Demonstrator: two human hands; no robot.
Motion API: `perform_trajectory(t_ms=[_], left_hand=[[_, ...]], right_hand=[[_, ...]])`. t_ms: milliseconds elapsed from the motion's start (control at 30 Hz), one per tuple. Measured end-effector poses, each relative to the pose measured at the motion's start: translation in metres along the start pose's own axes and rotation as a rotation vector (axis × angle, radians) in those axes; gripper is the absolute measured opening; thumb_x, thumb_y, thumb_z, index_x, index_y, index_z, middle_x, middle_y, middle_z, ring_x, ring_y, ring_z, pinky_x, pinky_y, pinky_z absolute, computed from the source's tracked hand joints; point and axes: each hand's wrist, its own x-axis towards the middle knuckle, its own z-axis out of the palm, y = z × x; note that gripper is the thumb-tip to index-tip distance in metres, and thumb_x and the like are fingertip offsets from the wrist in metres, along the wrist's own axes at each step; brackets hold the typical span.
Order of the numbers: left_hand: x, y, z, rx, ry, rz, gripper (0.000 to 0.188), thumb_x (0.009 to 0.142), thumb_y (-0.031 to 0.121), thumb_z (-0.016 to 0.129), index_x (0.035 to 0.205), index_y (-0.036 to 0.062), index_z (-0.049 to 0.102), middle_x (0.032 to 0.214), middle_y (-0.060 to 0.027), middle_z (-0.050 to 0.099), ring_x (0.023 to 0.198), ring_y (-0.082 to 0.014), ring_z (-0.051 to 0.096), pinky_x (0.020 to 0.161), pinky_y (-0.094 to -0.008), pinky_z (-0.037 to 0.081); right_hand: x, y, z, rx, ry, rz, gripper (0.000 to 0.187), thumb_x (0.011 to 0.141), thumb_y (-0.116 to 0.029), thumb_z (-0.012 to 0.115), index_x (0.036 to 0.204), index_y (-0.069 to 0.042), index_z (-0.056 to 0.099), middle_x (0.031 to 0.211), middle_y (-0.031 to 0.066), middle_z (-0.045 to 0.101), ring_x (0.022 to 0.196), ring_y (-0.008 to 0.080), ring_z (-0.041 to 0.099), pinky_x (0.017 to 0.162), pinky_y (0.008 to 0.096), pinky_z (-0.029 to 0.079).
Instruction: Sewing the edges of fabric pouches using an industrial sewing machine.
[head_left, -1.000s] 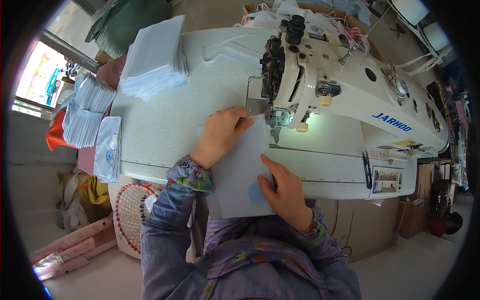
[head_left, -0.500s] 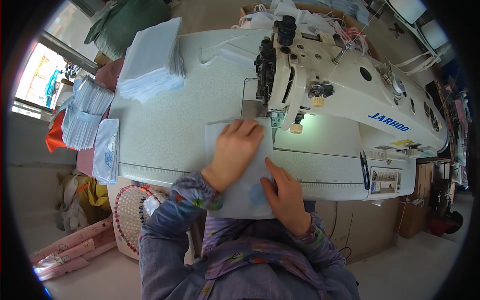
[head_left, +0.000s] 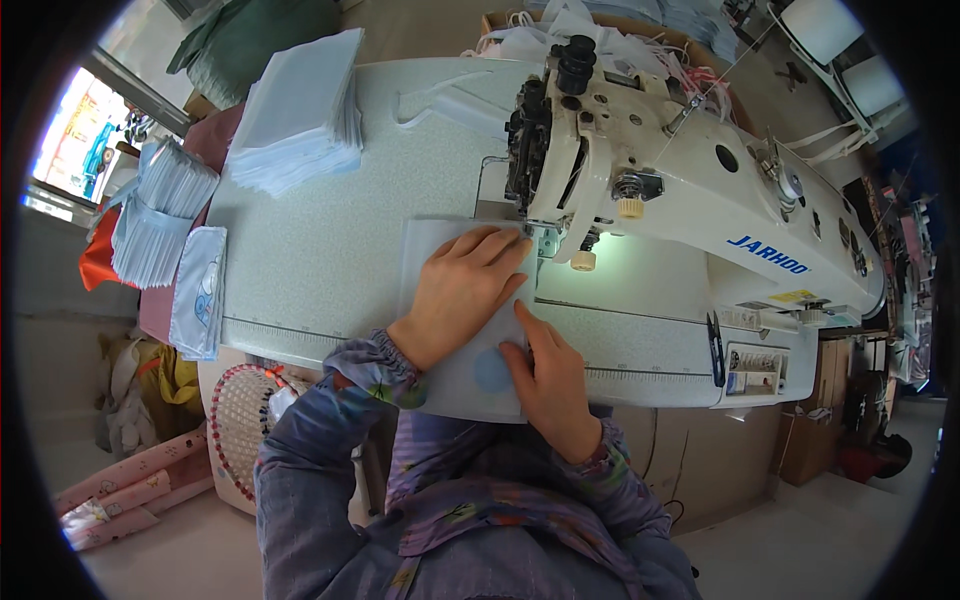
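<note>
Pale fabric (head_left: 480, 338) with a blue disc (head_left: 493, 370) lies across the near edge of the desk (head_left: 310, 230), beside the sewing machine (head_left: 660, 180). The left hand (head_left: 465, 290) presses palm-down on it, grip loosely extended; the right hand (head_left: 553, 385) touches its right edge, whether pinching I cannot tell.

Glaring window (head_left: 75, 140) at left, greenish glow (head_left: 635, 265) beneath sewing machine (head_left: 680, 165), dark fisheye rim.

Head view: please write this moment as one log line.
left hand: laid on cloth; right hand: at cloth's right edge; sewing machine: by cloth's far-right corner; cloth stack: upper left
</note>
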Motion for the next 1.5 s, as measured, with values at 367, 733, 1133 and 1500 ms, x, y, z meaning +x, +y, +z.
perform_trajectory(t_ms=[367,733,1133,1500], left_hand=[[-0.008,-0.005,0.003,0.042,-0.004,0.085,0.034,0.092,0.019,0.078,0.126,0.0104,0.076,0.118,-0.0055,0.067,0.115,-0.0261,0.066,0.099,-0.0416,0.056],[-0.083,0.022,-0.037,-0.116,-0.127,0.114,0.043,0.086,0.017,0.078,0.129,0.0101,0.076,0.125,-0.0042,0.067,0.119,-0.0275,0.065,0.105,-0.0435,0.054],[-0.105,0.050,-0.047,-0.240,-0.092,0.136,0.044,0.074,0.017,0.086,0.117,0.0118,0.082,0.110,-0.0021,0.075,0.105,-0.0269,0.072,0.092,-0.0422,0.058],[-0.108,0.061,-0.042,-0.189,-0.075,0.135,0.040,0.075,0.013,0.081,0.115,0.0107,0.082,0.109,-0.0001,0.075,0.102,-0.0223,0.072,0.085,-0.0386,0.059]], right_hand=[[0.147,0.136,-0.099,-0.526,-0.114,-0.301,0.031,0.102,-0.017,0.070,0.127,0.001,0.070,0.115,0.0271,0.074,0.109,0.0450,0.072,0.092,0.0530,0.056],[0.129,0.107,-0.113,-0.747,0.073,-0.445,0.040,0.105,-0.018,0.071,0.143,-0.005,0.069,0.111,0.0131,0.080,0.095,0.0256,0.077,0.087,0.0440,0.062],[-0.084,-0.002,-0.004,0.505,0.040,0.355,0.070,0.104,0.003,0.070,0.167,-0.001,0.040,0.099,0.0130,0.082,0.089,0.0158,0.080,0.081,0.0309,0.064],[-0.076,-0.010,-0.007,0.601,0.033,0.410,0.061,0.108,0.003,0.064,0.164,0.000,0.040,0.101,0.0125,0.080,0.091,0.0164,0.079,0.082,0.0298,0.065]])
